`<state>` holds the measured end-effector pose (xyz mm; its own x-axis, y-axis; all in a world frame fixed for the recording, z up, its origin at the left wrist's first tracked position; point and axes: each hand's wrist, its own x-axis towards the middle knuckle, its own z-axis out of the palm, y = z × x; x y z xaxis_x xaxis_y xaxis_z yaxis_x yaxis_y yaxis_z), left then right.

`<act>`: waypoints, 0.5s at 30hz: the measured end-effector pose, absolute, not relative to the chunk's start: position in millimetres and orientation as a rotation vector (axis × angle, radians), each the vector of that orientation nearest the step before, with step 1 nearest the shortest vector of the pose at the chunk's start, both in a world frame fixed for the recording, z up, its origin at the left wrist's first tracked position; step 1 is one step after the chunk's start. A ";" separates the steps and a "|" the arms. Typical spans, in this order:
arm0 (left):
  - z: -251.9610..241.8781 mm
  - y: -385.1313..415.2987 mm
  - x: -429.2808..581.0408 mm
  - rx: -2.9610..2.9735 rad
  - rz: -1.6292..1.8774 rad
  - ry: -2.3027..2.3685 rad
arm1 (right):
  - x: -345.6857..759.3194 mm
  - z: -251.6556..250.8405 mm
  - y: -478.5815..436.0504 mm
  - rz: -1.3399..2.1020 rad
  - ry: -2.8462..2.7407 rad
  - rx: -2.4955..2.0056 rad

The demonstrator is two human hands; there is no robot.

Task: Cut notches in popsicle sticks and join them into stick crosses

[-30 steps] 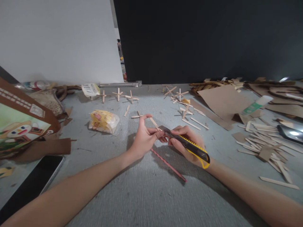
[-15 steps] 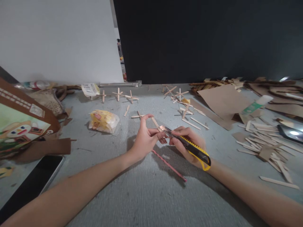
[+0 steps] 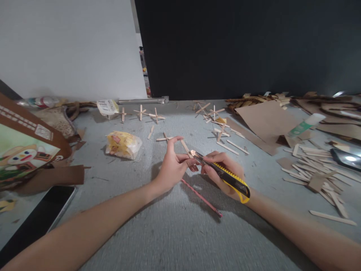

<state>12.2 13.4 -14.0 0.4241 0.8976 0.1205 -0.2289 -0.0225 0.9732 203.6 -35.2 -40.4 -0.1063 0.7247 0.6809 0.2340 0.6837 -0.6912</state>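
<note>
Between the thumb and fingers of my left hand [image 3: 174, 165] is a wooden craft stick [image 3: 184, 146], held slanting above the table. My right hand [image 3: 224, 171] is wrapped round a yellow and black utility knife [image 3: 231, 178]. The knife's blade end meets the stick near my left fingertips; how deep it sits in the wood I cannot tell. On the table below my hands lies a pink twisted pencil [image 3: 201, 197], its upper end hidden by my left hand. Just beyond my left fingers rests a small crossed-stick piece [image 3: 163, 138].
Several crossed-stick pieces [image 3: 141, 112] stand farther back. A yellow packet [image 3: 123, 145] and a phone [image 3: 42, 216] lie left, beside a brown printed bag [image 3: 31, 146]. At right are loose craft sticks [image 3: 324, 165], a glue stick [image 3: 307, 125], cardboard [image 3: 266, 122] and a lit phone [image 3: 348, 158].
The knife in my right hand has shifted very slightly along the stick, towards the left. My left hand and the stick have stayed almost still.
</note>
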 end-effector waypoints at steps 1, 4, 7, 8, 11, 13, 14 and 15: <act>-13.3 13.5 12.0 1.270 1.020 0.676 | 203.1 -39.1 -34.9 0.499 -1.662 -0.780; -12.1 14.5 11.3 1.243 1.017 0.655 | 201.7 -35.3 -33.9 0.509 -1.648 -0.759; -12.8 16.9 9.8 1.237 1.005 0.607 | 201.8 -33.1 -33.2 0.520 -1.632 -0.766; -13.4 17.9 9.2 1.240 1.002 0.593 | 202.2 -32.6 -33.0 0.526 -1.627 -0.779; -14.7 20.5 7.5 1.245 0.988 0.568 | 203.8 -31.9 -32.6 0.561 -1.618 -0.803; -14.7 21.6 6.9 1.241 0.979 0.555 | 204.6 -31.7 -32.3 0.580 -1.614 -0.805; -14.4 21.8 6.7 1.237 0.976 0.547 | 204.7 -31.6 -32.2 0.584 -1.612 -0.806; -13.9 21.9 6.6 1.234 0.972 0.538 | 204.8 -31.3 -32.1 0.588 -1.611 -0.809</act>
<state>6.6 21.9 -13.9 0.5120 0.8456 0.1510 -0.3208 0.0252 0.9468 204.8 -32.1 -31.3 -0.0796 0.7723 0.6303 0.1843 0.6328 -0.7520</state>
